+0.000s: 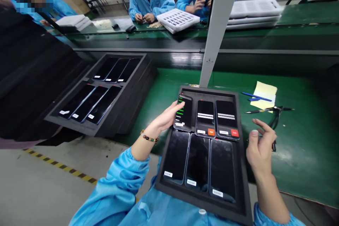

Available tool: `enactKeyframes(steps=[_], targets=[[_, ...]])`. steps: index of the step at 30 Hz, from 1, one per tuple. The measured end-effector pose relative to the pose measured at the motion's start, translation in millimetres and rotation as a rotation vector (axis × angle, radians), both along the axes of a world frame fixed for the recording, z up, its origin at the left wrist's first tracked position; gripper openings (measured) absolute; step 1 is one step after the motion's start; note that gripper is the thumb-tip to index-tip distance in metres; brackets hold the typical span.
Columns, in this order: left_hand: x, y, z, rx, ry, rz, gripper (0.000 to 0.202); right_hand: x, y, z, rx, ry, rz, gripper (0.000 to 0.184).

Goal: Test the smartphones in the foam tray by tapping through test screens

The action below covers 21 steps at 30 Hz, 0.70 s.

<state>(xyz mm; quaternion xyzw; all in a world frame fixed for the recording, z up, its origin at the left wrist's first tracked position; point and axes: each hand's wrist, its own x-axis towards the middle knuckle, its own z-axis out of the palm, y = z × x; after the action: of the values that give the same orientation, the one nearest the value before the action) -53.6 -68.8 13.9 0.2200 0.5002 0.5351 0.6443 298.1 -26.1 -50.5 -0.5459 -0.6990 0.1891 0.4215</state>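
My left hand [169, 116] grips a smartphone [184, 114] by its left edge, thumb over the screen, which shows lines of green and white text. The phone is over the upper left of a black foam tray [202, 93]. Two more lit phones lie beside it, a middle phone [205, 114] with an orange square and a right phone [226, 116] with a red one. Below them is a row of dark-screened phones [197, 162] with small white labels. My right hand [261, 144] hovers right of the tray, fingers loosely curled and apart, holding nothing.
On the left stands a stack of black foam trays [134, 91] with dark phones on top. Yellow paper [265, 93], blue pens [255, 97] and a black cord [277, 120] lie on the green table [304, 162]. A grey post [221, 24] rises behind the tray. Co-workers sit opposite by white trays [178, 19].
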Motion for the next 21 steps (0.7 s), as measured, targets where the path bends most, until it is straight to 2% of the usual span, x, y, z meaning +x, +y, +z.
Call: enactKeyframes(steps=[4, 9, 11, 14, 16, 18, 21], targets=[[1, -5, -0.4, 0.062, 0.215, -0.022, 0.051, 1, -1, -0.8, -0.008, -0.010, -0.017, 0.056], [-12, -30, 3.3, 0.104, 0.737, 0.045, 0.064, 0, 2, 5.7, -0.031, -0.013, 0.090, 0.049], [-17, -40, 4.2, 0.138, 0.911, 0.043, 0.059, -4, 6, 11.1, -0.043, -0.034, 0.185, 0.046], [-22, -52, 1.2, 0.259, 1.079, 0.051, 0.041, -13, 12, 18.7, -0.063, -0.074, 0.287, 0.044], [-23, -57, -3.7, 0.341, 1.218, 0.002, 0.032, -18, 15, 21.6, -0.075, -0.079, 0.313, 0.044], [-23, -60, -9.6, 0.389, 1.341, -0.098, 0.028, -21, 17, 22.4, -0.074, -0.076, 0.324, 0.044], [-23, -62, -16.5, 0.446, 1.413, -0.171, 0.029, -23, 19, 20.9, -0.065, -0.082, 0.313, 0.043]])
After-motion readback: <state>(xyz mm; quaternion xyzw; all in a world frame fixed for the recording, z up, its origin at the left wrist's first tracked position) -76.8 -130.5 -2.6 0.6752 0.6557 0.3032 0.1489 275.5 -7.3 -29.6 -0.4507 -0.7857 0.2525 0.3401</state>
